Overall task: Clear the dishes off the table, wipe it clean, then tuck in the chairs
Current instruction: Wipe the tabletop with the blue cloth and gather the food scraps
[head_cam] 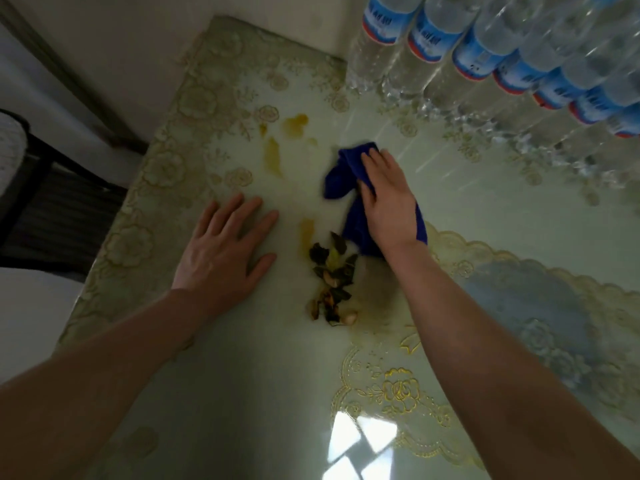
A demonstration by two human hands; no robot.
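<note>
A blue cloth [349,188] lies crumpled on the desk [214,393], pinned under our right hand [389,202], whose grip is flat and open-fingered, pressing rather than clutching, likely to sweep crumbs. Just beside it sit dark food scraps [332,282] and yellow sauce stains [273,154], while our left hand [225,251] rests open, probably bracing us. Water bottles [485,57] line the far edge.
</note>
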